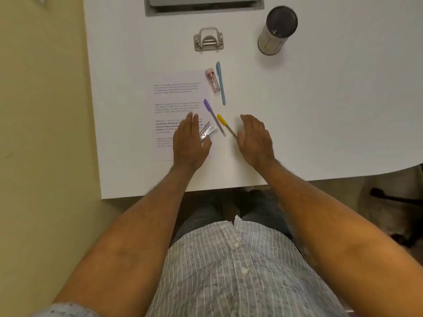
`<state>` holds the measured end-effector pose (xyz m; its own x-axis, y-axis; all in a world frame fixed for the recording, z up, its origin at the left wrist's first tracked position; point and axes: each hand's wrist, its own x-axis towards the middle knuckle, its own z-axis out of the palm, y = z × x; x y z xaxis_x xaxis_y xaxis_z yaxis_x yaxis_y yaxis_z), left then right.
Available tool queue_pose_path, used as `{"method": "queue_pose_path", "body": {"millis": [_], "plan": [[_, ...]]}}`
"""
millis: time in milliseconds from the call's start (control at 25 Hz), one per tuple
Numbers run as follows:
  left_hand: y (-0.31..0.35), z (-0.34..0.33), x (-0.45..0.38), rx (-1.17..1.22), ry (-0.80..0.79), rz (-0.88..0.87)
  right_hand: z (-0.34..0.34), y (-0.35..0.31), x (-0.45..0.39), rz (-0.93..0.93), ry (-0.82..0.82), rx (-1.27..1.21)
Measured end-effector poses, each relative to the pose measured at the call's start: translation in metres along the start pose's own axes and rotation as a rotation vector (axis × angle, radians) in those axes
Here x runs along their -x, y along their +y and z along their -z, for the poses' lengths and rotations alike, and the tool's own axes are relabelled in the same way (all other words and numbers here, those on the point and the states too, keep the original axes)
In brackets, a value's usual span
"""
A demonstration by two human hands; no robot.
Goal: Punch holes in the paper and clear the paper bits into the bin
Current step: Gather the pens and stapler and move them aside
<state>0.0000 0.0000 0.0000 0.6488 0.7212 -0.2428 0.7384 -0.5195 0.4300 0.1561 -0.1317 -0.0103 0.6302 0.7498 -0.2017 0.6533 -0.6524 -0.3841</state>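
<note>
Near tabletop's front edge: left hand (191, 139) flat, fingers together, on printed paper (176, 97); right hand (255, 139) open, empty, beside yellow pen (225, 125). Hole punch (208, 40) toward far edge, apart from paper. Metal clips (207, 132) at paper's right margin, partly under left hand. Cylindrical container (277, 30) toward far right.

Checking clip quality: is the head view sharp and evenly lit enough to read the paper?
Head view: soft overall, so the text on the paper is unreadable; lighting is even, with faint shadows under the hole punch and cup; wide-angle bending curves the table edges.
</note>
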Motion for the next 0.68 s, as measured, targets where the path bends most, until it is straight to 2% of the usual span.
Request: {"method": "queue_pose_path", "body": {"millis": [160, 680], "plan": [[-0.002, -0.014, -0.010, 0.042, -0.041, 0.028, -0.014, -0.002, -0.010, -0.028, -0.027, -0.052], [-0.011, -0.037, -0.030, -0.036, 0.027, 0.029, -0.028, -0.005, -0.037, -0.097, -0.038, -0.223]]}}
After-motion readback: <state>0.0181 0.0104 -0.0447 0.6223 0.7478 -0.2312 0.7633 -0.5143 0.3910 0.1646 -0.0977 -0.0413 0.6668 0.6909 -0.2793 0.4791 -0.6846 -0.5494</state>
